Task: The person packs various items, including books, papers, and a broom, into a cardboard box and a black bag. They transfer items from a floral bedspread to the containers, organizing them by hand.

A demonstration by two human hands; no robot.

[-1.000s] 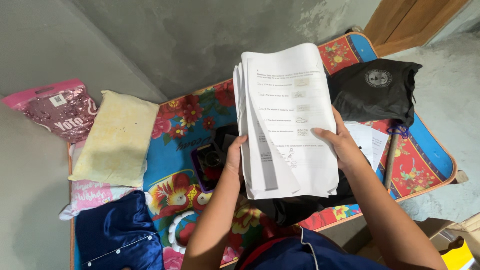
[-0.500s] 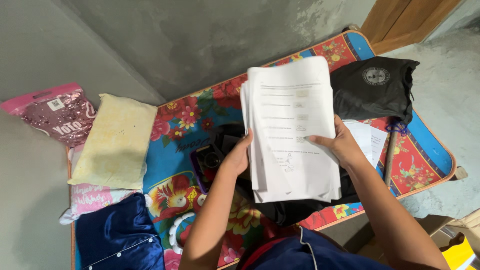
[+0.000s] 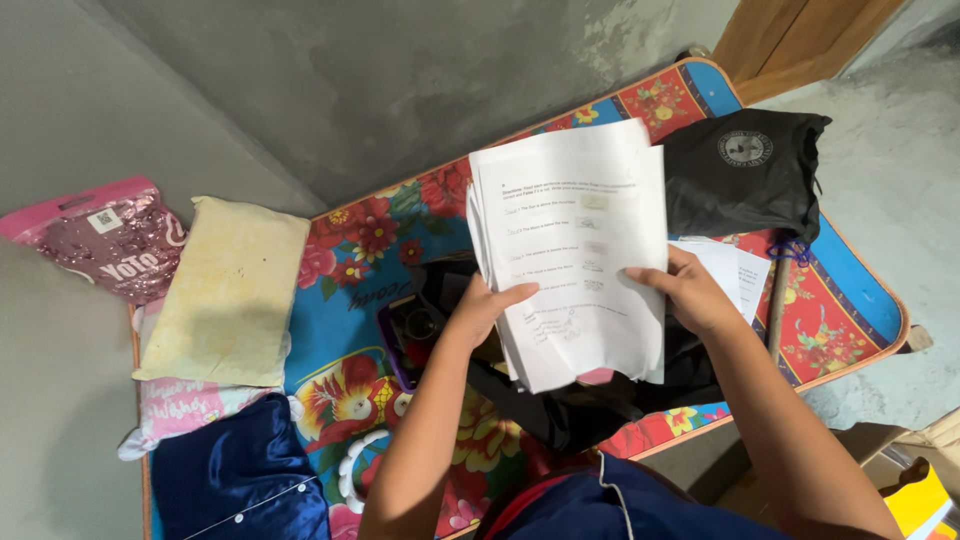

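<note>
Seen from above, a person holds a stack of papers (image 3: 575,250) in the centre of the frame, over a bed with a flowered mat (image 3: 360,270). Compared with a second ago the sheets sit more squarely together; the loose lower pages that fanned out at the bottom left are now tucked closer into the stack, which looks more gathered. The left hand (image 3: 480,310) grips the lower left edge, thumb across the front page. The right hand (image 3: 692,292) pinches the right edge, thumb on top, fingers behind. Both forearms reach up from the bottom of the frame. Beneath the papers lies a dark bag (image 3: 590,405); a black cloth bag (image 3: 745,170) sits upper right, a yellow pillow (image 3: 228,290) at left.
</note>
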